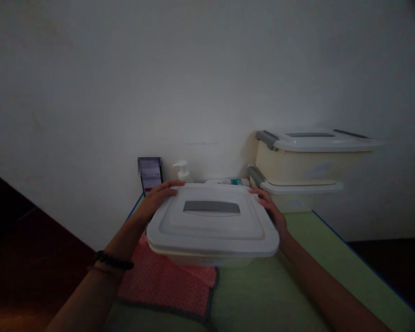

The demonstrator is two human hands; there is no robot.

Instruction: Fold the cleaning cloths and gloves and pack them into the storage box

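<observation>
A white plastic storage box (212, 230) with a grey handle in its lid sits in front of me, over the table. My left hand (159, 196) grips the box's far left corner, fingers curled over the lid's rim. My right hand (273, 210) holds the box's right edge, fingers wrapped on the lid's corner. The box's underside is hidden, so I cannot tell whether it rests on the table or is lifted.
A pink cloth (166, 283) with a dark border lies under the box on the green table cover (307, 276). Two more stacked boxes (307, 166) stand at the back right against the wall. A phone (150, 174), a pump bottle (182, 171) and a tube (230, 181) stand behind.
</observation>
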